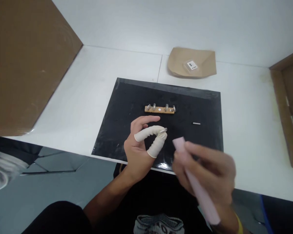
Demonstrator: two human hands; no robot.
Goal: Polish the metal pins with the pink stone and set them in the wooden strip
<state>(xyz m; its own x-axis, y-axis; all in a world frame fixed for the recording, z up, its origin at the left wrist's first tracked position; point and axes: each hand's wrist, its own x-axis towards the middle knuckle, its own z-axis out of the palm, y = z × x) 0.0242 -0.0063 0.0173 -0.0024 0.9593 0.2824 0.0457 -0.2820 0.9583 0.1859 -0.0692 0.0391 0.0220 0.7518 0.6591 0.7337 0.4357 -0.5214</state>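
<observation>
Head view: both hands gripping, black mat point(136, 92) below.

Left hand point(144, 143), thumb and forefinger in white covers point(156, 148), pinched together on a small clear piece point(163, 130). Right hand point(207, 170), blurred, clamped round a pink strip point(202, 196); strip's tip near the piece, apart. Brown bar point(159, 110) on mat, beyond left hand.
</observation>
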